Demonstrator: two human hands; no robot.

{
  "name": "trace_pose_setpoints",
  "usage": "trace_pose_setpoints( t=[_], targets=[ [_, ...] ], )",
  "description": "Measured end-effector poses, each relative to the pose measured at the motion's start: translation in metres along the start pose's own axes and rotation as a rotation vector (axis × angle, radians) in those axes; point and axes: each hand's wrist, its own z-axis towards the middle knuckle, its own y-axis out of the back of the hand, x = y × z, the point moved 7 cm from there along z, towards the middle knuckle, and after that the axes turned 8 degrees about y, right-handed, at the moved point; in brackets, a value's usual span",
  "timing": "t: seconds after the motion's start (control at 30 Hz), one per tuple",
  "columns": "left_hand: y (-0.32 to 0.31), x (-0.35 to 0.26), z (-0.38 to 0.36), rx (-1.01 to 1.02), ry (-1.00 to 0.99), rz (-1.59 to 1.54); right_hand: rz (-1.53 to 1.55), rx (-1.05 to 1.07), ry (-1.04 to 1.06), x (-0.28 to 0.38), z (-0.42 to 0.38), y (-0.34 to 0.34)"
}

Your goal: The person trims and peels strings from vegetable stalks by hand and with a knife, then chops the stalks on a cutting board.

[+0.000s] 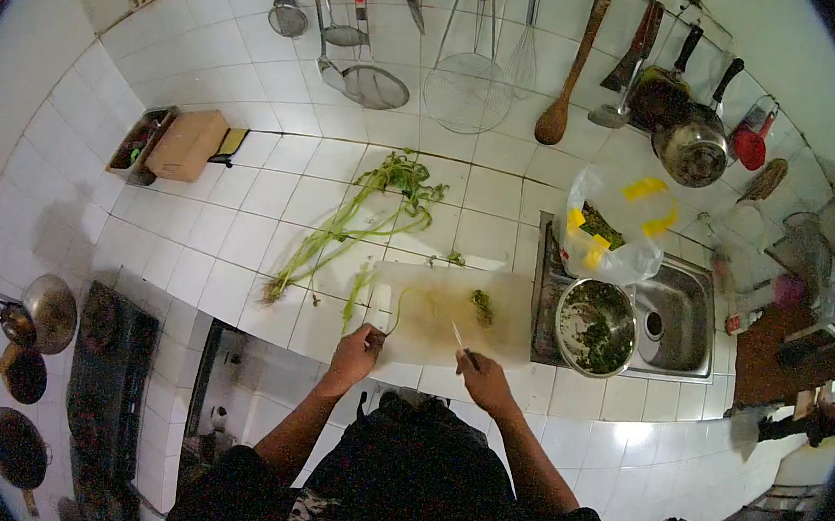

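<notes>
My left hand (356,353) is closed at the near left edge of the pale cutting board (522,321), pinching a thin green stem (400,306) that curves up over the board. In my right hand (488,383) is a small knife (458,334), its blade pointing up and left above the board. A little heap of cut greens (481,307) lies on the board's right half. Beyond the board, a bunch of long-stemmed leafy greens (339,238) rests on the tiles, roots toward the left. One loose stem (356,295) lies by the board's left edge.
Right of the board, a steel bowl (562,320) of chopped greens sits at the sink (701,288). Behind it stands a plastic bag (628,266) with greens inside. A brown box (188,143) is at the back left. Utensils and a wooden spoon (553,123) hang along the wall.
</notes>
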Motion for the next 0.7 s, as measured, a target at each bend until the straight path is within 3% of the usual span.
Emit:
trace_pose_setpoints(
  t=[0.1,0.23,0.37,0.7],
  targets=[
    [-0.011,0.011,-0.010,0.008,0.019,0.001,-0.133,0.147,-0.144,-0.042,-0.021,-0.024],
    [-0.019,0.019,-0.012,0.017,0.006,0.056,-0.186,0.178,-0.187,-0.058,-0.030,-0.044],
    [-0.021,0.020,-0.013,0.003,0.000,0.116,-0.232,0.138,-0.139,-0.053,-0.020,-0.053],
    [-0.020,0.028,-0.017,-0.083,-0.056,0.039,-0.415,0.313,-0.079,-0.049,0.003,-0.066]
  ],
)
